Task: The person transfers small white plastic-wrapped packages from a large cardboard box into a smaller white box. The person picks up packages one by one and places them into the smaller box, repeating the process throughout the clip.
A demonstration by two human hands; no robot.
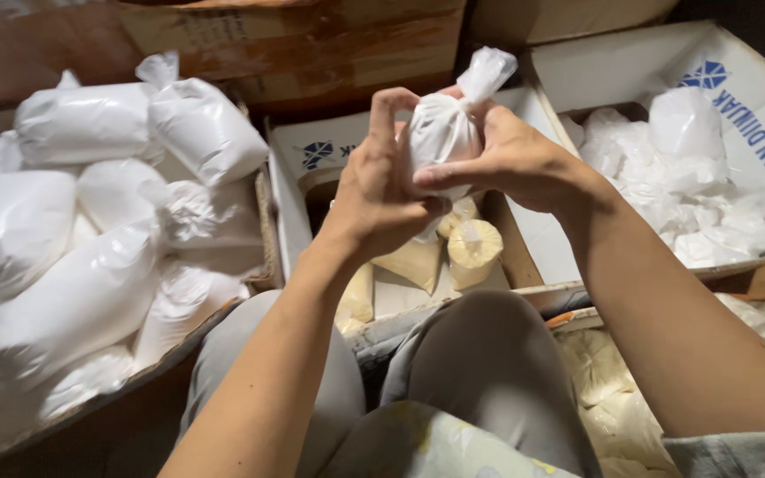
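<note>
Grey-trousered knees (489,354) at the bottom centre, nearest the lens, with a patterned pale cloth (427,443) just below. Above them, both hands meeting at the frame's middle around a small clear plastic bag of white powder (440,133), its twisted neck (486,73) poking up toward the top. Left hand (378,190) wrapped around the bag's lower body, index finger raised beside it; right hand (511,159) closed over the side and neck, thumb pressed across the front — a firm two-handed hold, bag lifted clear of everything below.

Judged from the grip: best kept tight at the neck, powder pushed down so no air or slack remains, twist held pinched until it is secured.

Left of the frame, a brown cardboard box heaped with tied white bags (90,248). Centre, under the hands, a white carton (524,239) holding a few yellowish filled bags (474,246). Upper right, another white carton with blue print (754,106), stuffed with crumpled clear plastic bags (683,177).
</note>
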